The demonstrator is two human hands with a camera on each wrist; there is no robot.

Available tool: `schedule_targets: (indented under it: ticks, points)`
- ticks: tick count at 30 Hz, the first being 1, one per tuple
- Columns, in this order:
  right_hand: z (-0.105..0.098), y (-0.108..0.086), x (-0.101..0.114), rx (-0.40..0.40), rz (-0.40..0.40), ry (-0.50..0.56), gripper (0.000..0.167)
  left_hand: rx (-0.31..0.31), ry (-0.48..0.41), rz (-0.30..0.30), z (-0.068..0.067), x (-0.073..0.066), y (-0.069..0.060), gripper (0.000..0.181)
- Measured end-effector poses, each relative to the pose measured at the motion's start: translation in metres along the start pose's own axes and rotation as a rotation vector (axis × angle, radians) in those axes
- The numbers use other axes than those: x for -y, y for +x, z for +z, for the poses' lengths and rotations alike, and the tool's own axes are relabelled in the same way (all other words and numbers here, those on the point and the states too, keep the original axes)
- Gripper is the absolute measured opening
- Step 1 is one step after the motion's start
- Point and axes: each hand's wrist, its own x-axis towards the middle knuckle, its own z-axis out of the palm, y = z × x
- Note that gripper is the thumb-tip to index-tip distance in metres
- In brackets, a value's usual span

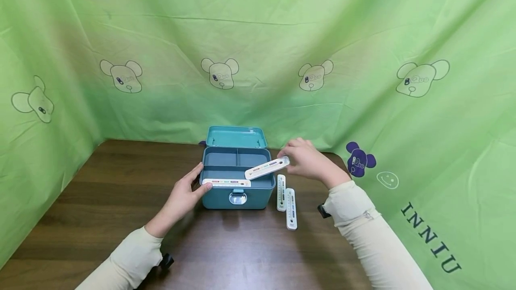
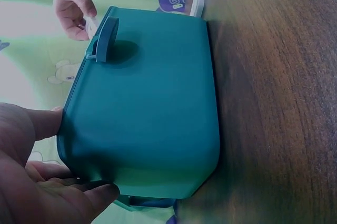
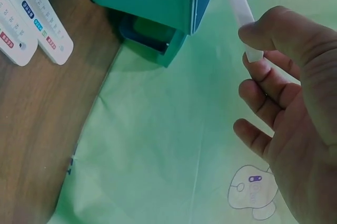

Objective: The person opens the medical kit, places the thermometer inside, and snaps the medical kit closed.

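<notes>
A teal storage box [image 1: 254, 198] stands on the table with its lid [image 1: 237, 137] raised at the back. At its front left corner my left hand [image 1: 183, 194] grips the box, thumb at the front rim and fingers along the side. My right hand [image 1: 303, 158] pinches one end of a white strip thermometer [image 1: 267, 168], slanting over the box's right part; its lower left end is at the front compartment. Another thermometer [image 1: 226, 182] lies inside along the front wall. Two more, a nearer thermometer [image 1: 291, 208] and a farther thermometer [image 1: 281, 193], lie right of the box.
A divider splits the box's rear section [image 1: 220, 158] into two compartments. The clear latch [image 1: 238, 198] hangs on the front. A green printed curtain [image 1: 266, 102] surrounds the back and sides of the brown wooden table [image 1: 121, 182].
</notes>
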Motion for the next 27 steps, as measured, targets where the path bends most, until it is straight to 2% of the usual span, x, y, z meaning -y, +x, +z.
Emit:
schedule_targets:
  ticks: [12, 27]
  points:
    - [-0.001, 0.020, 0.005, 0.127, -0.073, 0.014, 0.033, -0.001, 0.007, -0.010, 0.000, 0.001, 0.000, 0.075]
    - [-0.002, 0.037, 0.012, 0.193, -0.121, 0.055, 0.035, 0.014, 0.009, -0.018, -0.002, -0.003, 0.002, 0.075]
